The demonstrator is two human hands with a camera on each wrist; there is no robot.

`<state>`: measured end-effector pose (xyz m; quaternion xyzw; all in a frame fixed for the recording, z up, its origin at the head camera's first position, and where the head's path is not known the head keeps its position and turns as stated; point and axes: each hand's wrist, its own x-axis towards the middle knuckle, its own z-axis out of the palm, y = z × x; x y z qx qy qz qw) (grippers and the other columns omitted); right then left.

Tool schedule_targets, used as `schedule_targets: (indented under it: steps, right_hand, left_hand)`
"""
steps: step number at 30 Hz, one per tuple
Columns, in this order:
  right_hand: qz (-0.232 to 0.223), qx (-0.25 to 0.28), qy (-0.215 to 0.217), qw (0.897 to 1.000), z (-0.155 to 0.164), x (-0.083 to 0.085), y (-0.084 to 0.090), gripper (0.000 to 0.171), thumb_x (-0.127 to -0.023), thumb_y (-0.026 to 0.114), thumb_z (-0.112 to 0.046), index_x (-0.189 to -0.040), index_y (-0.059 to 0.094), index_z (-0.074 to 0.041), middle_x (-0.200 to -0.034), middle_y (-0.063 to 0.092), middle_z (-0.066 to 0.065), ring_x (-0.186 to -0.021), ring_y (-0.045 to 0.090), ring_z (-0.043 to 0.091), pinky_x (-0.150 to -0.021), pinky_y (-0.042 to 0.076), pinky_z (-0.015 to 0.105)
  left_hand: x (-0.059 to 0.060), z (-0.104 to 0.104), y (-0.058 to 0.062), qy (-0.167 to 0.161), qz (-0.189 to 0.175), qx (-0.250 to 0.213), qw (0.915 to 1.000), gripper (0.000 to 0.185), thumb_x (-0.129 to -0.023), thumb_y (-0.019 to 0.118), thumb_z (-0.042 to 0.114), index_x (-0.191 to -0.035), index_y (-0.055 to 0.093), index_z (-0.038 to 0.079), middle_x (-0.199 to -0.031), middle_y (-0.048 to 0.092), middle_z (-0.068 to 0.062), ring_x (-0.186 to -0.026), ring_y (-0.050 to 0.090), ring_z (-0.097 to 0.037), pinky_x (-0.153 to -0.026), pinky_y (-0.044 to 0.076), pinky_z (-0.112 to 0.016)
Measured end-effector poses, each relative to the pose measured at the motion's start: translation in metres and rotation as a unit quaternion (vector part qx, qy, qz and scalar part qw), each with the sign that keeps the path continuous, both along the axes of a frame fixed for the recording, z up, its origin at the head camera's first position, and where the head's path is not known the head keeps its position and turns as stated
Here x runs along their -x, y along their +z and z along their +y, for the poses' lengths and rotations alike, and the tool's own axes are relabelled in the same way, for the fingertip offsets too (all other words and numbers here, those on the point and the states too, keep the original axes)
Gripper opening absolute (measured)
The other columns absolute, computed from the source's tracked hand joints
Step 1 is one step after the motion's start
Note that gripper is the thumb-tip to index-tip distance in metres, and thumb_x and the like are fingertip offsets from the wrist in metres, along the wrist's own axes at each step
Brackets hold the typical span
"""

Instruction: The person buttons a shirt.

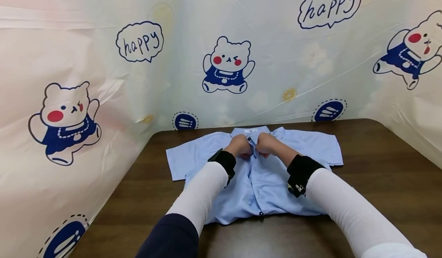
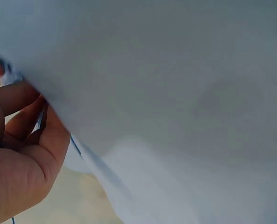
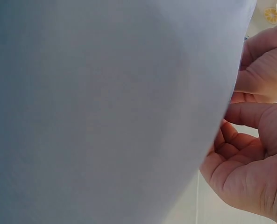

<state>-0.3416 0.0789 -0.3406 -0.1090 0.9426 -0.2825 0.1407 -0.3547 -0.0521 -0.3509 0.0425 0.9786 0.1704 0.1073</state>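
so there's a light blue short-sleeved shirt [image 1: 262, 173] lying flat, front side up, on a dark brown table [image 1: 380, 173]; collar end is toward the far edge of the table, hem toward the person; both sleeves are spread out to the sides.

left hand [image 1: 238, 146] sits just below the collar [image 1: 250, 130], on the left of the button strip, fingers curled in and pinching the shirt's fabric there; in the left wrist view the fingers [image 2: 17, 135] are bent round a fold of the blue cloth, which fills nearly the whole view.

right hand [image 1: 267, 144] is right beside it, on the other side of the strip just below the collar, almost touching the left one; also curled and gripping the edge of the shirt; the right wrist view shows its fingers [image 3: 259, 116] bent at the cloth's edge.

a dark button [image 1: 261, 213] shows down at the hem; both wrists wear black bands over white sleeves; behind the shirt, a plastic sheet [image 1: 103, 77] with cartoon bears and "happy" bubbles walls in the table.
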Motion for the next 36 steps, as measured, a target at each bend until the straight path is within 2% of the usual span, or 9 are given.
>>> schedule_targets:
  steps: [5,7,9,11,13,15,18,29,36]
  right_hand:
    - [-0.002,0.01,-0.001,1.0,0.002,-0.002,0.003,0.014,-0.092,0.056,-0.003,-0.081,0.064,0.002,-0.069,0.06,0.009,-0.057,0.059,0.018,-0.056,0.054,0.03]
    - [0.001,0.016,-0.002,1.0,0.002,-0.003,0.003,0.014,-0.091,0.057,-0.003,-0.08,0.065,0.002,-0.069,0.059,0.009,-0.057,0.059,0.018,-0.057,0.054,0.029]
    - [0.009,0.023,-0.002,1.0,0.003,-0.005,0.002,0.015,-0.091,0.057,-0.003,-0.08,0.065,0.003,-0.068,0.06,0.009,-0.057,0.059,0.018,-0.057,0.054,0.029]
    - [0.011,0.031,-0.006,0.999,0.003,-0.007,0.002,0.014,-0.091,0.057,-0.003,-0.082,0.065,0.003,-0.069,0.06,0.009,-0.058,0.06,0.018,-0.059,0.054,0.029]
    - [0.015,0.038,-0.008,0.999,0.003,-0.007,0.001,0.015,-0.091,0.057,-0.003,-0.082,0.065,0.003,-0.068,0.059,0.009,-0.059,0.06,0.018,-0.059,0.054,0.03]
    - [0.018,0.045,-0.009,0.999,0.003,-0.008,0.0,0.015,-0.091,0.057,-0.004,-0.081,0.066,0.003,-0.067,0.059,0.008,-0.059,0.06,0.019,-0.06,0.054,0.03]
    - [0.026,0.05,-0.002,0.998,0.001,-0.007,0.0,0.017,-0.091,0.056,-0.004,-0.08,0.066,0.003,-0.066,0.058,0.008,-0.058,0.061,0.018,-0.058,0.053,0.028]
    - [-0.016,0.078,-0.001,0.997,0.001,-0.005,-0.002,0.018,-0.096,0.054,-0.007,-0.091,0.066,0.005,-0.073,0.059,0.009,-0.067,0.06,0.02,-0.065,0.055,0.031]
    - [-0.02,0.125,-0.005,0.992,0.001,-0.004,-0.006,0.022,-0.096,0.05,-0.005,-0.088,0.067,0.005,-0.071,0.059,0.009,-0.065,0.058,0.019,-0.063,0.053,0.029]
  left_hand:
    - [-0.003,0.001,-0.001,0.0,0.011,-0.005,0.9999,0.013,-0.084,0.071,0.011,-0.076,0.064,0.003,-0.072,0.059,-0.006,-0.06,0.057,-0.015,-0.06,0.045,-0.023]
    - [-0.003,0.0,-0.004,0.036,0.001,-0.048,0.9982,0.011,-0.084,0.071,0.011,-0.081,0.065,0.001,-0.075,0.062,-0.007,-0.061,0.06,-0.015,-0.061,0.047,-0.023]
    - [-0.003,-0.002,-0.006,0.077,-0.02,-0.126,0.9889,0.012,-0.083,0.072,0.007,-0.086,0.064,-0.002,-0.076,0.062,-0.008,-0.06,0.062,-0.014,-0.061,0.05,-0.024]
    - [-0.003,-0.004,-0.008,0.119,-0.05,-0.232,0.9641,0.012,-0.083,0.072,0.001,-0.088,0.063,-0.004,-0.073,0.063,-0.008,-0.057,0.063,-0.014,-0.06,0.053,-0.024]
    - [-0.006,-0.007,-0.008,0.149,-0.09,-0.332,0.927,0.011,-0.084,0.07,-0.004,-0.09,0.062,-0.007,-0.069,0.063,-0.009,-0.054,0.063,-0.015,-0.058,0.055,-0.024]
    - [-0.008,-0.011,-0.007,0.159,-0.118,-0.392,0.8985,0.007,-0.085,0.068,-0.006,-0.087,0.062,-0.007,-0.066,0.063,-0.009,-0.053,0.061,-0.014,-0.059,0.055,-0.024]
    - [-0.01,-0.015,-0.006,0.155,-0.145,-0.429,0.8778,0.005,-0.086,0.068,-0.006,-0.084,0.064,-0.008,-0.064,0.063,-0.008,-0.055,0.062,-0.013,-0.062,0.056,-0.024]
    - [-0.008,-0.018,-0.004,0.152,-0.175,-0.46,0.857,0.003,-0.088,0.062,-0.011,-0.089,0.065,-0.009,-0.075,0.063,-0.013,-0.058,0.061,-0.015,-0.062,0.054,-0.023]
    - [-0.011,-0.021,-0.004,0.134,-0.167,-0.468,0.8573,0.003,-0.089,0.06,-0.011,-0.091,0.062,-0.009,-0.069,0.058,-0.009,-0.057,0.059,-0.014,-0.057,0.052,-0.021]
